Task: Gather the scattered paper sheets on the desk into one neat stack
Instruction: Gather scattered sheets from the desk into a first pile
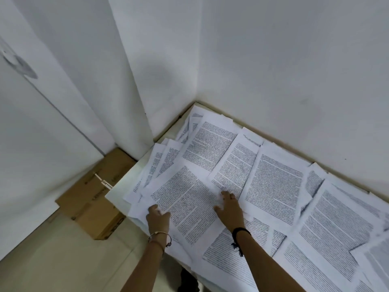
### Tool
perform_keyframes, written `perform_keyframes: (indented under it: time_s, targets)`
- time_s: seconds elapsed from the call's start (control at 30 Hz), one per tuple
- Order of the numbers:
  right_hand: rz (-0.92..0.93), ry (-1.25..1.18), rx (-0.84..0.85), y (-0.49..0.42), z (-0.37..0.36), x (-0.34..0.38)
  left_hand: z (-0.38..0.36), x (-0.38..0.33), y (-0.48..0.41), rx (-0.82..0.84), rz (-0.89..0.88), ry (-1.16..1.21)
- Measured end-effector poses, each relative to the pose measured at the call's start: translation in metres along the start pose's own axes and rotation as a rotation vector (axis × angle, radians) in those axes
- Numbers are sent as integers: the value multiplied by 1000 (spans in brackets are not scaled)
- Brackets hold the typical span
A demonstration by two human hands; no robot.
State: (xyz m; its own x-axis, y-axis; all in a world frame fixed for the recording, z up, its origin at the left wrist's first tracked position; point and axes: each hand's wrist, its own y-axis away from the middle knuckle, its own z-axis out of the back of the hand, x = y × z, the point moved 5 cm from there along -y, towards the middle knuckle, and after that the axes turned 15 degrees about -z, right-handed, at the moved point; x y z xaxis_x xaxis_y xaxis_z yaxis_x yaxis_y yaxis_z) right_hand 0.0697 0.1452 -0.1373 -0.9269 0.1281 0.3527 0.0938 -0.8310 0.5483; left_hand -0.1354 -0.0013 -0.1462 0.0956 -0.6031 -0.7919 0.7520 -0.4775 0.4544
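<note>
From my remote seat I see the paper sheets (275, 186) spread all over the tabletop (123, 182), which sits pushed into a corner of the white walls (273, 60). The sheets are printed with dense black text and overlap at many angles. A fan of them is piled toward the far left corner, and more run along the wall to the right edge of the view. Several hang over the near edge. One sheet, the top sheet (189, 205), lies tilted in front of me over the others, between both hands. The left hand (158, 216) is at that sheet's left edge, with the thumb lying on the printed face and the fingers reaching over the margin. I cannot tell whether it is actually pinching the paper or only resting there. The right hand (229, 209) lies palm down at the right edge of the top sheet, fingers straight and spread apart, touching the neighbouring sheets and gripping nothing. A thin bangle (159, 234) circles the left wrist and a black band (240, 230) with a dangling thread circles the right. Below the tabletop's left corner a brown cardboard box (90, 209) sits on the beige floor (63, 262), against the wall.
</note>
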Motion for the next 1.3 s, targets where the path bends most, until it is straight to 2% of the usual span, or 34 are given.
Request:
perform_keyframes:
  time_s: [0.17,0.27,0.37,0.43,0.57,0.63,0.73,0.83,0.9,0.97,1.03,1.13,1.2,1.3]
  targets:
    - [92,123,-41,3,-6,10,2,-26,4,-64,-68,-27]
    - [169,-101,-60,3,5,15,-5,-52,4,-71,-188,-87]
    - [24,-460,-62,-3,27,-4,-35,-74,-6,80,-281,-46]
    - [-67,-606,-92,-4,38,-23,-62,-87,-9,226,-330,-95]
    - [-178,-576,-117,-27,55,-66,-122,-112,-14,357,-455,-236]
    - [-226,-547,-291,-34,74,-90,-144,-121,-18,381,-491,-290]
    - [-496,-585,-509,-37,103,-143,-171,-126,-27,368,-503,-370]
    - [-612,-591,-443,-47,122,-176,-184,-129,-39,349,-537,-445]
    - [-570,-571,-353,-58,125,-176,-192,-131,-48,393,-532,-429]
    - [-479,-622,-260,-66,120,-164,-200,-133,-54,467,-497,-386]
    - [-363,-561,-178,-70,112,-142,-209,-136,-57,570,-451,-336]
    - [-204,-390,-235,-71,106,-107,-221,-141,-56,698,-416,-327]
    - [-143,-401,-250,-69,102,-86,-226,-142,-56,715,-414,-301]
    - [-72,-469,-108,-68,89,-63,-224,-141,-53,683,-425,-279]
